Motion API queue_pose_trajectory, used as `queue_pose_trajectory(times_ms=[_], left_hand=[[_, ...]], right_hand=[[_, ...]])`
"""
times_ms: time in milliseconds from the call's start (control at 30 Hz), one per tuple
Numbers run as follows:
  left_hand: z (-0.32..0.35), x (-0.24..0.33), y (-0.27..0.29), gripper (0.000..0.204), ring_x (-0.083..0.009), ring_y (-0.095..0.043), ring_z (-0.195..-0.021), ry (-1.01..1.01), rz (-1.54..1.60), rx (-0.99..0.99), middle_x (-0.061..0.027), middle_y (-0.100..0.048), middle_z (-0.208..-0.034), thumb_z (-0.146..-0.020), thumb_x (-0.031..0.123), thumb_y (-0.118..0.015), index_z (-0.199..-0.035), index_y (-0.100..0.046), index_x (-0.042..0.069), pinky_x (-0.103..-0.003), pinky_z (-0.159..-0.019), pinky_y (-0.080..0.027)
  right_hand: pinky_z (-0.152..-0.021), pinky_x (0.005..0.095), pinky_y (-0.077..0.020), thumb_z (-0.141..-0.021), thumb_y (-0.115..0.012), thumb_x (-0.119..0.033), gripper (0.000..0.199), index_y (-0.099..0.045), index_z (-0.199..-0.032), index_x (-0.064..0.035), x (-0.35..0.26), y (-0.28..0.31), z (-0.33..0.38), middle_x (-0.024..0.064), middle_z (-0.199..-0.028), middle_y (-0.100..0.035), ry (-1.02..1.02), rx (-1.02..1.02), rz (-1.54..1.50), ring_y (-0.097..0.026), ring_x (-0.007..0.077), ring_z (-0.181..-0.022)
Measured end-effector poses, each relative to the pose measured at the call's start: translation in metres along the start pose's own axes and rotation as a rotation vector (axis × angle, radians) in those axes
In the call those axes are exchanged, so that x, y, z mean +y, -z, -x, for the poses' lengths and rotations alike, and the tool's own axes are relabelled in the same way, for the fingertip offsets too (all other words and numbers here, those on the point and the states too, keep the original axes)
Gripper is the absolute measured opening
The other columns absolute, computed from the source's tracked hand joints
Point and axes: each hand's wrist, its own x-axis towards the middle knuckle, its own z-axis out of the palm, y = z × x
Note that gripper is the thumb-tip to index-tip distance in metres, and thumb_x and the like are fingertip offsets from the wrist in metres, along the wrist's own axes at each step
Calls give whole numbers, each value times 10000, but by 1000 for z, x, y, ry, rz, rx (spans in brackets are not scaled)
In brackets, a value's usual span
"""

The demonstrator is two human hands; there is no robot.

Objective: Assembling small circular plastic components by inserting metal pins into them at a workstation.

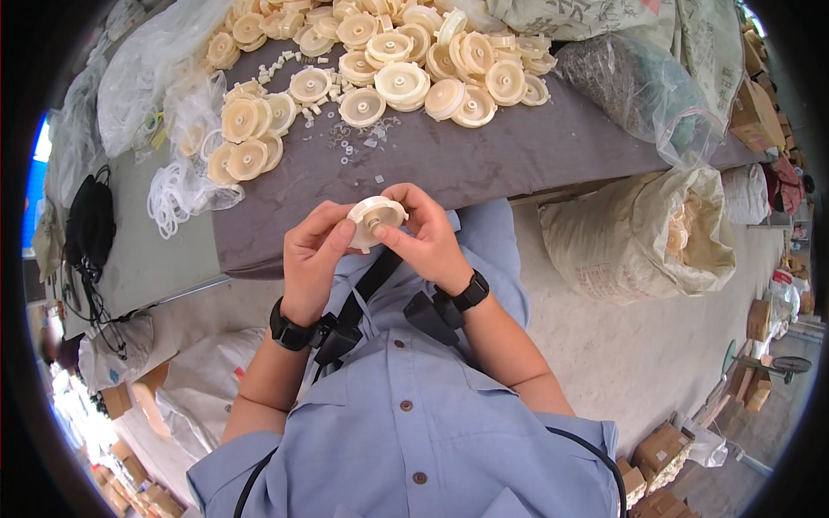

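Both hands are up in front of the body and clamped on one cream plastic wheel (363, 212), which sits between them, tilted, its recessed face and raised hub turned back toward the wearer. The left hand (313, 250) pinches the left side of the rim with thumb and fingers, and the right hand (432, 246) grips the opposite side, its thumb reaching across the face close to the hub. A black wristband (292, 328) circles the left wrist and a black watch-like band (472, 291) the right. Straight ahead of the hands spreads the worktop (484, 164), covered by a dark grey cloth. Just beyond the held wheel lie small clear and whitish pieces (369, 133), some of them ring-shaped; farther out in the same direction is a large heap of similar cream wheels (401, 84), with short cream pegs (289, 59) scattered at its left. A smaller cluster of wheels (247, 158) lies ahead and to the left of the left hand, with a tangle of white loops (168, 197) farther left and crumpled clear plastic bags (142, 73) beyond that. A black bag (89, 223) is at the far left. Well to the right of the right hand a pale woven sack (604, 246) gapes, cream parts (680, 231) inside; ahead of it rests a clear bag with dark grey contents (617, 86).
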Motion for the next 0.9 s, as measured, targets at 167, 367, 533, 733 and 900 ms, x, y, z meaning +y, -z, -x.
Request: queue_pose_trajectory(times_ms=[167,367,533,733,900], left_hand=[[1,-6,-3,229,-110,-579,-862,-24,74,39,-26,-550,-921,-893,78,-544,-1086,-586,-37,-242,-749,-497],[-3,-2,-9,279,-132,-588,-924,-70,-23,90,-43,-578,-977,-862,5,-561,-1135,-542,-48,-255,-769,-509],[-4,-3,-11,273,-140,-604,-895,-36,18,169,-87,-610,-1006,-867,22,-560,-1132,-544,-47,-271,-760,-529],[-4,-5,-6,263,-171,-621,-898,-52,-24,203,-126,-611,-1052,-897,60,-518,-1135,-532,-51,-297,-750,-552],[-2,-1,-11,278,-173,-620,-907,-50,-48,170,-129,-613,-1048,-897,60,-518,-1151,-521,-53,-300,-765,-548]], right_hand=[[-775,243,-446,-818,-651,-130,297,-501,-1041,-3,0,-7,-3,20,-969,-556,15,48,13,-521,77,-880],[-771,293,-465,-774,-671,-111,490,-478,-1216,-22,-6,-5,-4,74,-999,-572,71,97,259,-558,165,-895],[-673,296,-453,-693,-696,-92,454,-586,-1133,-106,-14,-14,0,66,-936,-554,407,290,762,-539,197,-787],[-584,292,-420,-634,-686,-71,361,-674,-981,-169,-10,-8,0,15,-865,-538,678,230,1082,-503,179,-707],[-556,293,-450,-654,-666,-35,294,-670,-937,-115,-11,-12,-1,32,-802,-582,657,184,975,-564,201,-654]])
